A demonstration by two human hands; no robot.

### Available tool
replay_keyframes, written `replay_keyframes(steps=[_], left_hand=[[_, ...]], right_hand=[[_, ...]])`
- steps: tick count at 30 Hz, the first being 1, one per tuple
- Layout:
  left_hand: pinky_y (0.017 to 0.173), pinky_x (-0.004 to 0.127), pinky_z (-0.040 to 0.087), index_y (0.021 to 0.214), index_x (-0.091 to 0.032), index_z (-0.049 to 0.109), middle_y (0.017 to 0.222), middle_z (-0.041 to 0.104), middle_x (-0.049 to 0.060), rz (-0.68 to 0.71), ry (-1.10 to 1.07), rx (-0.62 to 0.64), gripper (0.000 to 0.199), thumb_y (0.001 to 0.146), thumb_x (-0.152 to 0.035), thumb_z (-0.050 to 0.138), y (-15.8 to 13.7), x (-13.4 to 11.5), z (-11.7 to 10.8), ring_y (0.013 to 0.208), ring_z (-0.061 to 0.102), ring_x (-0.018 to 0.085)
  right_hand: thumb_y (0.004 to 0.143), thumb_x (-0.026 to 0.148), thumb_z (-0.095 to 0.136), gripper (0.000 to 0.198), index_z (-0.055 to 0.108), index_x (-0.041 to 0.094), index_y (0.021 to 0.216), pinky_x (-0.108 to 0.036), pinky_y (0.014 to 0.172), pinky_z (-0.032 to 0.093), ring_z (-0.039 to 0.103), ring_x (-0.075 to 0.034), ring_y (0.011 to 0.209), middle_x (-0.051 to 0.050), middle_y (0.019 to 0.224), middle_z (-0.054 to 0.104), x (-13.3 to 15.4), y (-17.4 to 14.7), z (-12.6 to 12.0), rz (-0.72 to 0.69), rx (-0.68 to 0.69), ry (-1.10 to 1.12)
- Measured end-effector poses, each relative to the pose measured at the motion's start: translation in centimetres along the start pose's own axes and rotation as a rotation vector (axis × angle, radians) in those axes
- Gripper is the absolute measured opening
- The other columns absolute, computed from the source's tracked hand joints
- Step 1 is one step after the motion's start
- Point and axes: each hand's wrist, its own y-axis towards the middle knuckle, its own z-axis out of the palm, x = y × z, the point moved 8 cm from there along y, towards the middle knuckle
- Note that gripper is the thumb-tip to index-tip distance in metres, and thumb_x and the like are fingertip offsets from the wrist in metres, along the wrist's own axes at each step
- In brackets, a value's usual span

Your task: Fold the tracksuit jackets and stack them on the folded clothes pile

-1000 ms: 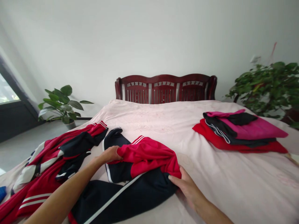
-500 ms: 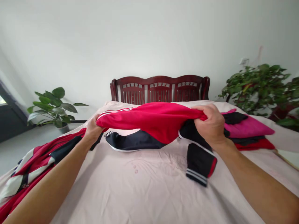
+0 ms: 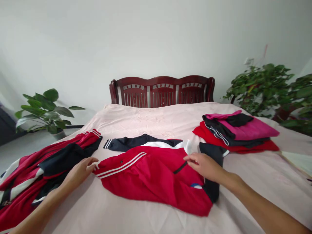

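Note:
A red jacket [image 3: 156, 175] with navy sleeves and white stripes lies spread across the bed, its striped hem to the left. My left hand [image 3: 84, 167] pinches the hem's left corner between thumb and fingers. Over the jacket's upper part, close to a dark zip line, is my right hand [image 3: 203, 165]; its fingers are loosely bent and a little apart, with the fingertips at the cloth. One navy sleeve [image 3: 124, 143] stretches out along the far side. The other navy sleeve [image 3: 212, 185] lies partly beneath the right wrist.
Folded red, black and pink clothes [image 3: 251, 128] are stacked at the right. Rumpled red, navy and white clothes [image 3: 56, 159] lie along the bed's left side. A pale pink sheet [image 3: 146, 117] covers the bed, with a dark wooden headboard [image 3: 162, 92] behind. Potted plants [image 3: 50, 110] flank it.
The red jacket has come down from between my raised hands and now lies flat on the bed. Both hands have lowered towards me, and the right has loosened its grip.

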Motion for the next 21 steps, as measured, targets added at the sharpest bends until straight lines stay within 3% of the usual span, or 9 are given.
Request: replay_keyframes(steps=[3,6,9,12,15,17,21], left_hand=[[0.083,0.034,0.052,0.11,-0.018,0.065,0.099,0.075,0.011,-0.123,-0.064,0.053,0.046,0.082,-0.049,0.045,1.5,-0.2,1.7,0.095,0.071,0.027],[0.076,0.034,0.053,0.096,-0.019,0.067,0.087,0.076,0.01,-0.162,-0.073,0.104,0.04,0.076,-0.051,0.054,2.2,-0.9,3.2,0.089,0.072,0.029],[0.069,0.036,0.054,0.08,-0.021,0.066,0.074,0.074,0.007,-0.205,-0.084,0.2,0.033,0.064,-0.05,0.064,2.0,-1.0,4.4,0.079,0.072,0.031],[0.068,0.035,0.055,0.076,-0.022,0.065,0.074,0.075,0.003,-0.175,-0.189,0.32,0.03,0.058,-0.046,0.067,1.5,-1.3,4.8,0.077,0.072,0.029],[0.071,0.034,0.057,0.079,-0.023,0.066,0.077,0.076,0.001,-0.158,-0.369,0.32,0.034,0.055,-0.046,0.071,1.6,-1.2,3.3,0.081,0.072,0.028],[0.07,0.032,0.056,0.08,-0.023,0.066,0.074,0.074,-0.001,-0.154,-0.404,0.251,0.033,0.056,-0.045,0.072,2.3,-1.1,1.2,0.079,0.07,0.027],[0.073,0.031,0.052,0.095,-0.021,0.067,0.081,0.072,0.0,-0.063,-0.091,-0.045,0.028,0.071,-0.036,0.065,5.4,-3.1,-4.9,0.081,0.067,0.024]], right_hand=[[0.086,0.026,0.052,0.031,0.07,0.02,0.11,-0.033,0.098,0.042,0.063,-0.025,0.109,-0.01,0.115,0.071,-4.0,4.9,-1.5,0.175,-0.157,-0.033],[0.084,0.026,0.057,0.031,0.067,0.018,0.112,-0.034,0.101,0.04,0.061,-0.025,0.113,-0.012,0.115,0.07,-7.5,8.1,-1.6,0.317,-0.207,-0.002],[0.082,0.033,0.062,0.034,0.066,0.016,0.111,-0.033,0.094,0.045,0.065,-0.024,0.104,-0.011,0.103,0.073,-9.2,9.7,-0.5,0.384,-0.199,0.041],[0.07,0.034,0.073,0.036,0.068,0.015,0.1,-0.031,0.078,0.05,0.068,-0.024,0.087,-0.007,0.085,0.074,-9.6,10.4,1.3,0.418,-0.151,0.093],[0.059,0.024,0.076,0.033,0.07,0.017,0.09,-0.029,0.074,0.05,0.069,-0.025,0.084,-0.006,0.081,0.074,-8.8,10.6,2.0,0.396,-0.145,0.116],[0.062,0.023,0.073,0.032,0.07,0.018,0.093,-0.029,0.081,0.049,0.067,-0.026,0.095,-0.008,0.094,0.075,-8.2,10.9,1.0,0.36,-0.196,0.11],[0.077,0.036,0.062,0.036,0.066,0.016,0.108,-0.032,0.09,0.045,0.062,-0.028,0.108,-0.012,0.11,0.071,-8.5,11.7,-3.4,0.344,-0.353,0.088]])
